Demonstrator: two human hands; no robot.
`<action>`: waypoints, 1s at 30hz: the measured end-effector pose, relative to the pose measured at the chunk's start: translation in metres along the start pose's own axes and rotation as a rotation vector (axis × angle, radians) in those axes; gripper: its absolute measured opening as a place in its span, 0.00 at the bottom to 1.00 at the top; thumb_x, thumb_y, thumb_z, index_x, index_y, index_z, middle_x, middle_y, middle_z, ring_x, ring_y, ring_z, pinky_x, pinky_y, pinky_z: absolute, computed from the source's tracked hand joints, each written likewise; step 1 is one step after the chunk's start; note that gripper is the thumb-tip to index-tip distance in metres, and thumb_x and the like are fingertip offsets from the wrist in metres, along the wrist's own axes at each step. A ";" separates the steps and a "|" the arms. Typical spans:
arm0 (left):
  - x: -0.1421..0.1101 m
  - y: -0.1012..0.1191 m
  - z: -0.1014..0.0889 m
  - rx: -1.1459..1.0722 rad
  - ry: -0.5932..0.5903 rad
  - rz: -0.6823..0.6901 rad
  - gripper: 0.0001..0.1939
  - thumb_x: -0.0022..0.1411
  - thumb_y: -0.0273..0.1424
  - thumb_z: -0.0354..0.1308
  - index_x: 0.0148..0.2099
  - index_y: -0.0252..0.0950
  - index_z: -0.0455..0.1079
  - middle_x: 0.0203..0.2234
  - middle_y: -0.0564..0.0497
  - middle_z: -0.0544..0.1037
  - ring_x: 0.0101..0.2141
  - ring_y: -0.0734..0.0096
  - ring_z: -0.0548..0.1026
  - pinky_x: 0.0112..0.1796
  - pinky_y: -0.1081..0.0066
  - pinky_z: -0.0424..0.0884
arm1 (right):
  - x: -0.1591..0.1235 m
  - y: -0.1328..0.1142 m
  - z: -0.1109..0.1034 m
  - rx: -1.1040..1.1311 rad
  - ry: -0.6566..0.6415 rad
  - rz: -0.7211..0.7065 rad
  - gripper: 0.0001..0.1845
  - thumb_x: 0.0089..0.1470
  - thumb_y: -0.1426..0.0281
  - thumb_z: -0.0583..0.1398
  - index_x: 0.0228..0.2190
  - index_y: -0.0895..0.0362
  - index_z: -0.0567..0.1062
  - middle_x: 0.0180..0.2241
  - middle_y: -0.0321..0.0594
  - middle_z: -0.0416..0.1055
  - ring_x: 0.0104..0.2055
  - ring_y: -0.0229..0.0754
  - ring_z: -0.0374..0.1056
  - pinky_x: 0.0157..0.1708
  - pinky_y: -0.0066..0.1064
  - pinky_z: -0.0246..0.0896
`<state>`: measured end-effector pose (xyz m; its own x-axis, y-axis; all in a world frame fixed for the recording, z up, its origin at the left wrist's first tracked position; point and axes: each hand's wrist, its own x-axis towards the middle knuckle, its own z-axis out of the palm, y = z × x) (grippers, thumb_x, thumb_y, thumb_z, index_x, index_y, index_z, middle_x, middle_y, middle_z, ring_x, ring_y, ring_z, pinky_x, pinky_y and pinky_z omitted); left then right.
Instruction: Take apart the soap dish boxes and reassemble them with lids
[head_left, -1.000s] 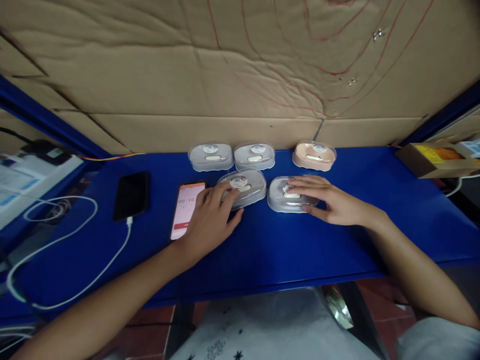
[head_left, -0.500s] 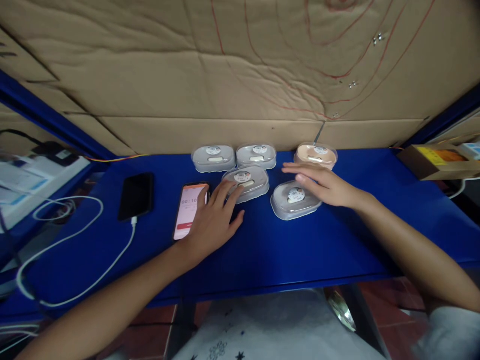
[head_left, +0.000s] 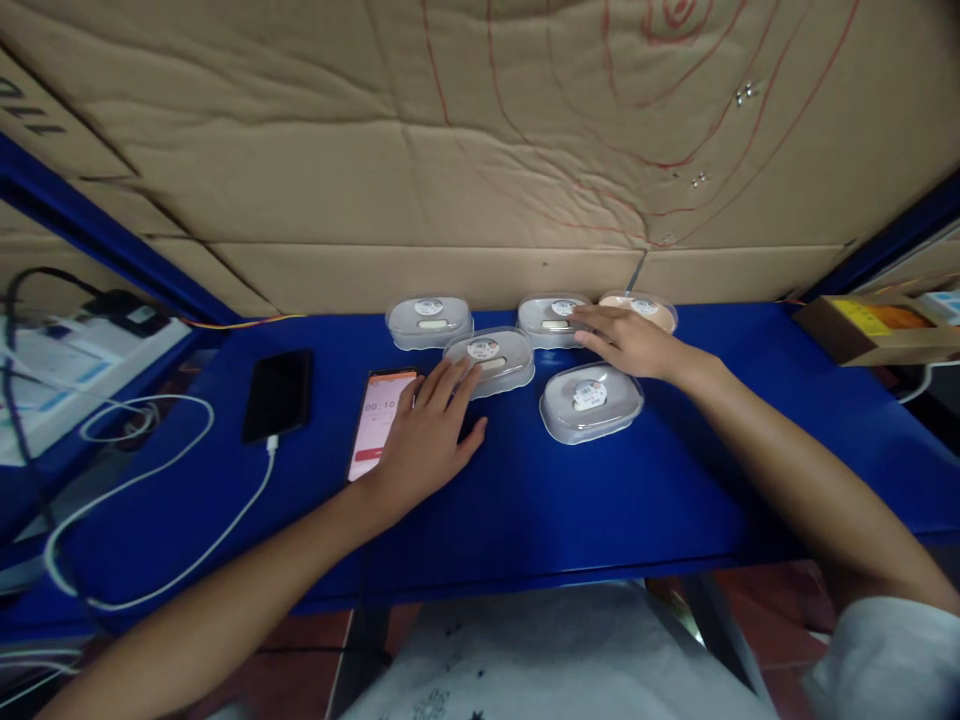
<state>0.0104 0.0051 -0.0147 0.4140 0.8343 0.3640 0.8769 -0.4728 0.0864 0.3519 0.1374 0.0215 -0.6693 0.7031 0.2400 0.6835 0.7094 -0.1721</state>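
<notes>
Several lidded clear plastic containers with round white labels sit on a blue table (head_left: 510, 500). My right hand (head_left: 637, 345) is stretched flat, its fingertips at the right edge of a grey container (head_left: 541, 322) in the back row. Partly behind that hand is an orange-toned container (head_left: 660, 316). My left hand (head_left: 427, 430) lies with fingers spread, its fingertips at the front left of the middle container (head_left: 510, 372). It covers the right side of a lit phone (head_left: 371, 425) showing a timer. Another container (head_left: 412, 322) stands back left, and one (head_left: 619, 400) lies nearer me.
A dark phone (head_left: 277, 395) on a white cable (head_left: 247, 520) lies at left. A power strip (head_left: 97, 370) stands at the far left. Cardboard (head_left: 300, 170) with red lines rises behind the table. An open cardboard box (head_left: 862, 330) is at far right.
The grey back-row container has shifted right, away from the back left one and up beside the orange-toned one. My right hand has moved back to it. My left hand has barely moved.
</notes>
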 end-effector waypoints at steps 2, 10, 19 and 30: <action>0.001 0.000 0.001 0.005 -0.004 -0.001 0.31 0.78 0.35 0.54 0.77 0.31 0.59 0.74 0.31 0.67 0.74 0.37 0.64 0.67 0.37 0.65 | -0.002 0.003 0.003 -0.026 0.010 0.011 0.36 0.77 0.48 0.47 0.69 0.59 0.72 0.70 0.55 0.71 0.73 0.60 0.67 0.71 0.58 0.63; 0.004 -0.003 0.000 0.045 -0.044 -0.004 0.34 0.78 0.34 0.54 0.80 0.34 0.54 0.76 0.31 0.63 0.74 0.36 0.63 0.69 0.36 0.63 | -0.001 -0.003 -0.009 -0.024 -0.015 0.096 0.30 0.77 0.52 0.47 0.58 0.55 0.80 0.59 0.50 0.81 0.59 0.60 0.79 0.61 0.52 0.71; 0.059 -0.006 0.020 0.044 -0.154 0.019 0.38 0.77 0.35 0.53 0.81 0.27 0.50 0.79 0.33 0.54 0.78 0.40 0.53 0.74 0.45 0.55 | -0.022 0.004 -0.039 -0.068 -0.125 0.221 0.24 0.74 0.57 0.52 0.50 0.54 0.84 0.51 0.48 0.85 0.52 0.55 0.80 0.53 0.42 0.72; 0.086 -0.056 0.009 0.076 -0.051 -0.256 0.37 0.79 0.48 0.48 0.79 0.31 0.57 0.77 0.27 0.59 0.77 0.33 0.55 0.71 0.29 0.49 | -0.025 0.005 -0.037 -0.045 -0.102 0.238 0.25 0.73 0.58 0.53 0.55 0.56 0.84 0.56 0.52 0.83 0.58 0.61 0.79 0.60 0.50 0.71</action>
<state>-0.0008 0.1059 0.0040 0.1868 0.9380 0.2921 0.9696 -0.2238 0.0988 0.3827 0.1221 0.0502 -0.5124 0.8529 0.1001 0.8359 0.5221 -0.1693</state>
